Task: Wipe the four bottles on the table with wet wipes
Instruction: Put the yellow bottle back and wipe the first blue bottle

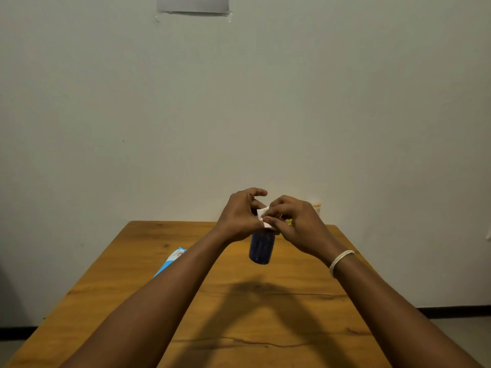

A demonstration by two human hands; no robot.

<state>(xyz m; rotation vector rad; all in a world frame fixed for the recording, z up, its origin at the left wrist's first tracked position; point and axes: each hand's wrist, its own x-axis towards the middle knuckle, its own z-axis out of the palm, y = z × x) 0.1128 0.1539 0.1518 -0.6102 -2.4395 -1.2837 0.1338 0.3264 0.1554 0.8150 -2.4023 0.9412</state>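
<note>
**Friend:** What are your fingers doing?

**Me:** My right hand [295, 224] has its fingers bent. They pinch a small white wipe [263, 215] against the top of a dark blue bottle [261, 247]. My left hand [239, 216] is curled round the bottle's top from the 9 o'clock side. Its thumb touches the wipe, and one finger sticks up, bent, over the top.

**Friend:** Where is the bottle?

**Me:** Up in the air, over the middle of the table [132, 301]. Its top is hidden in my hands and the wipe. Its bottom points down toward me, at 6 o'clock. It leans a little.

**Friend:** What's on your wrist?

**Me:** A white band [341, 262], on my right wrist.

**Friend:** What else is near?

**Me:** A blue pack [170, 261] lies flat on the table at 9 o'clock from the bottle, partly under my left arm. Something yellow [289, 222] peeks out behind my right hand at 3 o'clock. I cannot tell what it is. A pale thing [316, 207] stands at the table's far edge by the wall [106, 102], at about 2 o'clock. A gray sheet [192, 4] is stuck high on the wall, at 12 o'clock.
</note>
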